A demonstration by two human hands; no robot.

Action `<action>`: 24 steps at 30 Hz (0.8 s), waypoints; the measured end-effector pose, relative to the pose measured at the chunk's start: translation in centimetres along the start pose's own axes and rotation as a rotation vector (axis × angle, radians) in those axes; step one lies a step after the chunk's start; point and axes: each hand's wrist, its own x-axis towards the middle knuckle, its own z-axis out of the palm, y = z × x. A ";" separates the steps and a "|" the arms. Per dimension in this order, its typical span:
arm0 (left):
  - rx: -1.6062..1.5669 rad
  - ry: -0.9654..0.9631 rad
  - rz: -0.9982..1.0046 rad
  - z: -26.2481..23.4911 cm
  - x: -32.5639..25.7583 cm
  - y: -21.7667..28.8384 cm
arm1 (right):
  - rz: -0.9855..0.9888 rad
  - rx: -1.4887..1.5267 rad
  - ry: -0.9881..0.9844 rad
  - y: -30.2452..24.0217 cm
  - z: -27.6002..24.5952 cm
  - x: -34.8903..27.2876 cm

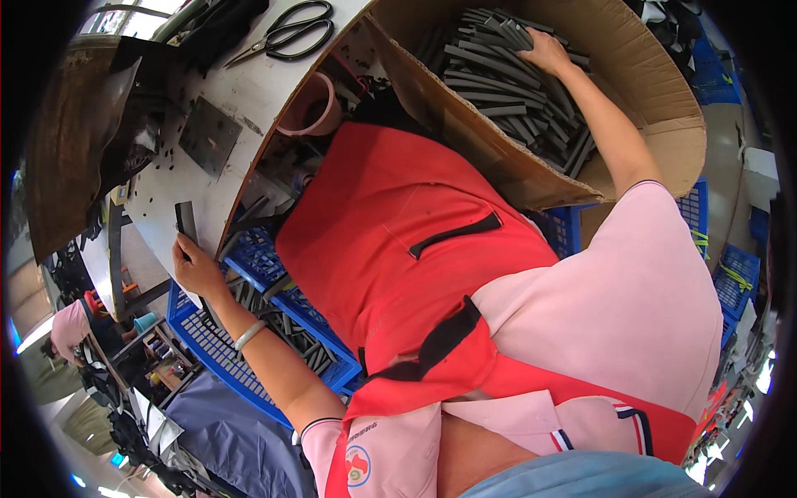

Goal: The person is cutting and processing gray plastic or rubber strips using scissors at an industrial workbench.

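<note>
My left hand (pixel 196 267) is closed around a short dark grey strip (pixel 185 219), which stands up from the fingers beside the edge of the white table. My right arm is stretched far into an open cardboard box (pixel 664 79). There my right hand (pixel 548 53) grips grey strips (pixel 511 35) at the top of a heap, thumb and fingers on either side. Many similar loose grey strips (pixel 498 79) lie piled in the box, pointing in different directions. Below my left forearm, a blue plastic crate (pixel 217 353) holds more grey strips.
Black-handled scissors (pixel 292 35) lie on the white table (pixel 266 83) near a dark flat plate (pixel 209 137) and scattered dark bits. A pink bucket (pixel 320 106) stands beside the table's edge. A red apron (pixel 398 199) covers my lap. Another person (pixel 73 330) is at far left.
</note>
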 end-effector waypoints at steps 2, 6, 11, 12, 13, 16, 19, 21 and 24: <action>0.013 0.027 0.026 0.0 -0.1 0.0 | 0.017 0.045 -0.059 -0.3 -0.1 0.3; -0.002 0.039 -0.010 0.1 -0.2 0.7 | -0.141 -0.095 -0.228 0.2 2.6 -0.3; -0.029 0.049 -0.013 0.1 -0.3 1.5 | 0.001 0.212 -0.244 1.1 3.8 -0.3; -0.027 0.049 -0.005 0.1 -0.4 1.5 | 0.001 0.229 -0.242 1.2 3.4 -0.4; -0.019 0.055 -0.001 0.0 -0.6 1.5 | -0.006 0.246 -0.241 0.5 2.7 -0.2; -0.025 0.095 0.012 0.2 -0.8 2.1 | -0.071 0.419 -0.207 -2.1 0.2 0.0; -0.100 0.180 0.035 0.3 -0.8 1.0 | -0.225 0.625 -0.180 -8.6 -3.4 -0.1; -0.588 -0.016 -0.282 0.4 -0.8 -0.9 | -0.411 0.653 -0.140 -15.2 -6.4 -1.0; 0.041 0.126 0.563 0.1 -4.1 4.3 | -0.720 0.561 -0.058 -26.0 -11.4 -7.0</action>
